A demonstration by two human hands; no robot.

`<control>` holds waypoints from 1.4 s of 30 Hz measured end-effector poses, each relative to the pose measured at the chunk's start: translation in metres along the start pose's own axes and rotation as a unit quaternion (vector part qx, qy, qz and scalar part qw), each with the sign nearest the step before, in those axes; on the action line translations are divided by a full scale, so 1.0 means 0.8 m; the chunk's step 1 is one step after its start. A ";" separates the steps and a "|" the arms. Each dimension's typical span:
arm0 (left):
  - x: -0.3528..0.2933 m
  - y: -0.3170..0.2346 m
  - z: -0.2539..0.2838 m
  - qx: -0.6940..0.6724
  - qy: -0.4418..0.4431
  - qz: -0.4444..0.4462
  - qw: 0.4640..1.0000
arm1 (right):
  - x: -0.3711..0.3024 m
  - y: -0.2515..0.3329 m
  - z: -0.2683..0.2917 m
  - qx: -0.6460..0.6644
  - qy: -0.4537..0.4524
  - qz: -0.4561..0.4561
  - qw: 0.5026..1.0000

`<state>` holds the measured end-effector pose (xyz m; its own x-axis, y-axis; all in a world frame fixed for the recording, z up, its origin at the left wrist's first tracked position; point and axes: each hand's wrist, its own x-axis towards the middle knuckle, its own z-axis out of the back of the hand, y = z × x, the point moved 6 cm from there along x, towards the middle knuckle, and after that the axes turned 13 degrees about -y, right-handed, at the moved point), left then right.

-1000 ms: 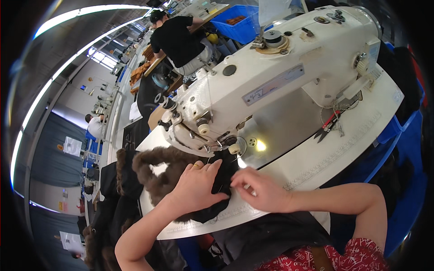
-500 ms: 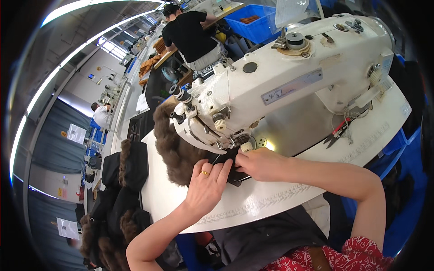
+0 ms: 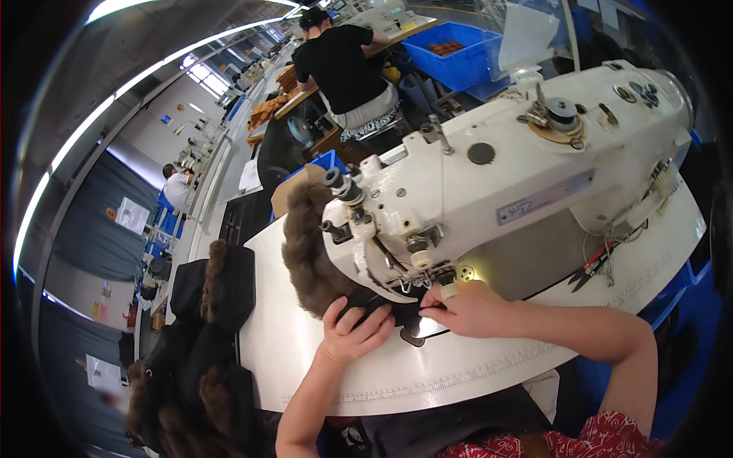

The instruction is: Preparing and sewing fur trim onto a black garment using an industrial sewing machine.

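A black fabric piece with brown fur trim (image 3: 309, 256) lies under the head of a white sewing machine (image 3: 489, 168). My left hand (image 3: 353, 333) rests at its near edge, with bent fingers gripping the black cloth beside the fur. Close to the needle, my right hand (image 3: 475, 309) is closed in a pinch at the cloth's right edge. Its fingertips are partly hidden by the machine's presser area, so the exact grip is hard to see. A dark metal plate (image 3: 413, 337) shows on the tabletop between my hands.
Red-handled thread snips (image 3: 592, 267) lie under the machine arm at the right. Several black pieces with fur trim (image 3: 214, 286) are heaped left of the white table (image 3: 450, 374). A blue crate (image 3: 450, 57) and a co-worker in black (image 3: 341, 65) are beyond the machine.
My left hand has shifted down, away from the needle, and is farther from my right hand. The right hand stays near the needle. The whole view has tilted, moving the machine down and right.
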<state>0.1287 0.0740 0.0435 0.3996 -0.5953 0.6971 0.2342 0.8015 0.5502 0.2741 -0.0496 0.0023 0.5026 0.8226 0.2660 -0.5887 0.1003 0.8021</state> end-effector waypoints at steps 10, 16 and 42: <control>0.046 -0.101 0.067 -0.155 0.135 0.360 0.910 | -0.007 0.018 -0.017 -0.167 -0.086 0.153 0.970; -0.004 -0.067 0.007 -0.054 0.097 0.631 0.768 | -0.008 0.003 -0.010 -0.028 -0.144 0.118 0.982; -0.040 -0.011 -0.039 -0.444 -0.063 0.776 0.444 | 0.000 0.012 -0.004 -0.063 0.011 0.234 0.970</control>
<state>0.1416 0.0881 0.0019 0.6506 0.7588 -0.0299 0.0422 -0.0754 -0.9963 0.2662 -0.0466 0.0081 0.1484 0.8058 0.5733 -0.8233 -0.2205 0.5230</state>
